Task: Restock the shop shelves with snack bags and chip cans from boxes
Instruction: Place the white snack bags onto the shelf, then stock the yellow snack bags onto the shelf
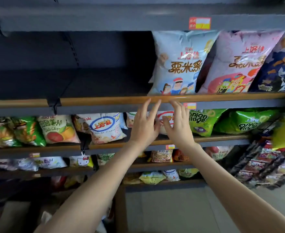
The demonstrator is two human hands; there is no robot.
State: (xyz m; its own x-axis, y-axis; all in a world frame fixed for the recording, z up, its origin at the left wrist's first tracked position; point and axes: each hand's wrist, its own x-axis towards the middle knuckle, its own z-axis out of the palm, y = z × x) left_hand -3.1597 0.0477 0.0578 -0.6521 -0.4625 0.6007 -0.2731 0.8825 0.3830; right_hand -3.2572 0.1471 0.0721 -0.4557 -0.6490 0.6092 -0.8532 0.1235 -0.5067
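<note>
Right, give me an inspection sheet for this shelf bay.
Surface: grey shelf with wooden front rail.
Job's things: light blue bag, pink bag, dark blue bag upright on it at right; white bag with red ring on the shelf below, between the hands.
Clutter: nothing seen.
Hands: left hand and right hand raised, fingers straight, gripping nothing.
Cables: nothing seen.
Surroundings: green onion rings bags right of the hands; hanging packs far right.

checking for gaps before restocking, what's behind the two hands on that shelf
A white snack bag with a red ring logo shows behind the left hand and right hand. Its lower half and edges are covered, so whatever sits deeper cannot be seen.
</note>
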